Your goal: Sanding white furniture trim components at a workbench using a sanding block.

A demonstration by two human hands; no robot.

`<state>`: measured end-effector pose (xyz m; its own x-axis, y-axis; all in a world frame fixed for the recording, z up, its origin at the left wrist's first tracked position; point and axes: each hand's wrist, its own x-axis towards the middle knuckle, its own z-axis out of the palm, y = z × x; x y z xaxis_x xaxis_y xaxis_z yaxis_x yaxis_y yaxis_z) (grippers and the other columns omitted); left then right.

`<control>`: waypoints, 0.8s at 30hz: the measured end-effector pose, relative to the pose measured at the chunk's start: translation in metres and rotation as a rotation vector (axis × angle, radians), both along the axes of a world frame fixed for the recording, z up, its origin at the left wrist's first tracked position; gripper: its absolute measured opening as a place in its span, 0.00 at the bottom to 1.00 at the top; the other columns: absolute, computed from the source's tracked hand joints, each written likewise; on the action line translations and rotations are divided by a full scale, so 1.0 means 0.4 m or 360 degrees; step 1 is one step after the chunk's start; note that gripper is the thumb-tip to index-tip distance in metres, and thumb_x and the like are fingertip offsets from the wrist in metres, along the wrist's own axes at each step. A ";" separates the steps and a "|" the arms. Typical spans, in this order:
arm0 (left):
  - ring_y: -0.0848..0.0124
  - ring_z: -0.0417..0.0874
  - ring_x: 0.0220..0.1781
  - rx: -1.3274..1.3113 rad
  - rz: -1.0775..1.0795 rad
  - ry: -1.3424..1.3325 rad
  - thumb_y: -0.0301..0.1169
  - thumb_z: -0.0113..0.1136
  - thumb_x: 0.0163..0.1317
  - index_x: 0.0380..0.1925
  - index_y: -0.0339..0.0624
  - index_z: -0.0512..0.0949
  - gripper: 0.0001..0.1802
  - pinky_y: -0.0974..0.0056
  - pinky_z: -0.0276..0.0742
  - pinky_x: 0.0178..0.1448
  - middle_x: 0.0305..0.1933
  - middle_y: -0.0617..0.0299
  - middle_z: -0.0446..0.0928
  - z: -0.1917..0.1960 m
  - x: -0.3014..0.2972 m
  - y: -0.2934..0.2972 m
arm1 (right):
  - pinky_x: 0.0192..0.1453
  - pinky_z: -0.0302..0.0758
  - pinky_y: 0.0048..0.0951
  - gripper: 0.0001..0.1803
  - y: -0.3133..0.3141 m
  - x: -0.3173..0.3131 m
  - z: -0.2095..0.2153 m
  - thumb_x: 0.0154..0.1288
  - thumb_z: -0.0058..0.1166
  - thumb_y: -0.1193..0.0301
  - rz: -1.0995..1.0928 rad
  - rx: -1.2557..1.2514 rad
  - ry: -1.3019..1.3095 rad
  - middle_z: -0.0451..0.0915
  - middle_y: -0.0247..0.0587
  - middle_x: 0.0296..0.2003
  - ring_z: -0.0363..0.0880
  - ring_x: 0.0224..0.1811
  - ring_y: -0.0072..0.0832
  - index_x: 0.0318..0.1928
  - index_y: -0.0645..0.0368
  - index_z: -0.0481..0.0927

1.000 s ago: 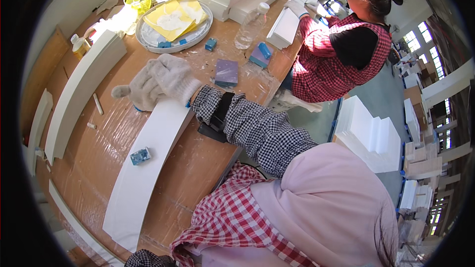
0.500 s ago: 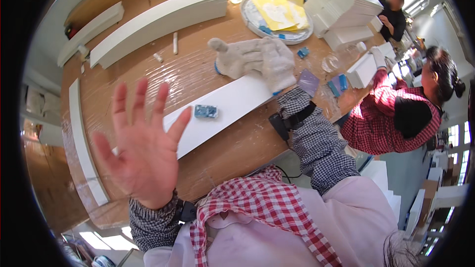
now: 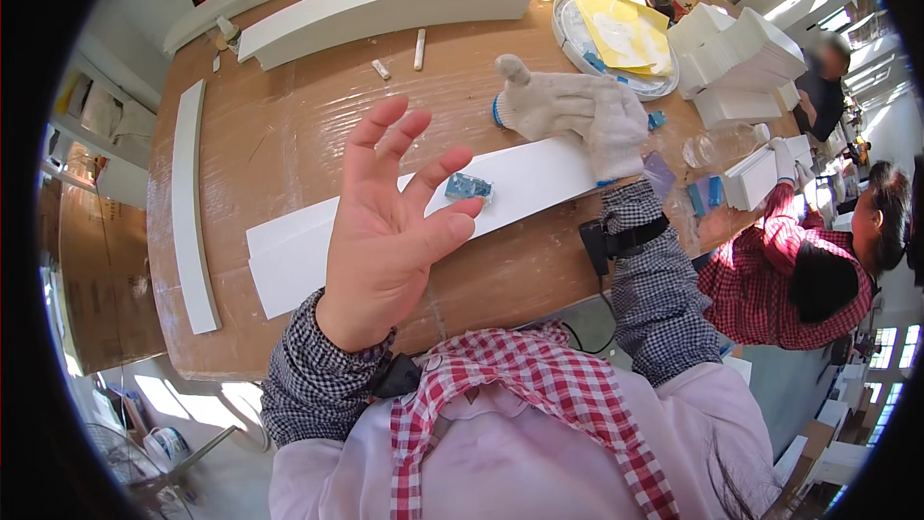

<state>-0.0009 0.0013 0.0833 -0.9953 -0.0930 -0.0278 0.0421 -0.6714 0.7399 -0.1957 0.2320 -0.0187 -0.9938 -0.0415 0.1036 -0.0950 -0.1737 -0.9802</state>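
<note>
My bare left hand is raised over a long white board, its fingers bent and apart, with nothing in it. Behind its thumb and index finger, a small blue block lies on the board; I cannot tell whether the thumb touches it. My right hand, in a white knit glove, is at the board's right end. It seems closed on a second white glove, whose blue-edged cuff points left; its fingers are partly hidden. Dark checked sleeves cover both forearms.
Curved white pieces stand along the far side; a narrow white strip lies at left. Far right are a round tray with yellow sheets, stacked white pieces and a clear bottle. A co-worker works at the right.
My left hand has moved right, from spread wide to bent fingers near the blue block. The whole view has shifted; my gloved right hand stays at the board's end.
</note>
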 end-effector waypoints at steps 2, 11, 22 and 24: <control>0.59 0.69 0.67 -0.0082 0.0005 0.0009 0.10 0.66 0.48 0.74 0.52 0.52 0.55 0.63 0.80 0.58 0.73 0.56 0.53 -0.004 -0.001 0.006 | 0.38 0.86 0.24 0.18 0.001 -0.004 -0.008 0.78 0.46 0.60 -0.0078 0.0050 0.0146 0.83 0.45 0.42 0.86 0.39 0.29 0.50 0.65 0.76; 0.67 0.74 0.59 -0.0150 -0.0018 0.0061 0.11 0.66 0.49 0.75 0.50 0.53 0.54 0.72 0.79 0.48 0.72 0.54 0.56 -0.014 -0.003 0.005 | 0.40 0.85 0.26 0.16 -0.006 0.004 0.010 0.76 0.48 0.65 -0.0105 0.0031 -0.0012 0.82 0.44 0.42 0.84 0.41 0.28 0.51 0.69 0.76; 0.68 0.77 0.53 -0.0038 -0.0130 0.0115 0.13 0.70 0.51 0.71 0.48 0.59 0.48 0.63 0.79 0.58 0.69 0.55 0.60 -0.031 -0.005 -0.001 | 0.35 0.86 0.27 0.19 -0.009 0.008 0.015 0.76 0.48 0.59 -0.0128 0.0116 0.0048 0.83 0.47 0.40 0.86 0.36 0.32 0.50 0.65 0.75; 0.64 0.79 0.60 -0.0094 -0.0052 0.0077 0.16 0.65 0.57 0.73 0.44 0.57 0.44 0.70 0.84 0.55 0.71 0.51 0.61 -0.029 -0.006 0.004 | 0.35 0.86 0.27 0.19 -0.008 0.008 0.016 0.76 0.48 0.59 -0.0116 0.0130 0.0046 0.83 0.47 0.40 0.86 0.37 0.31 0.49 0.64 0.76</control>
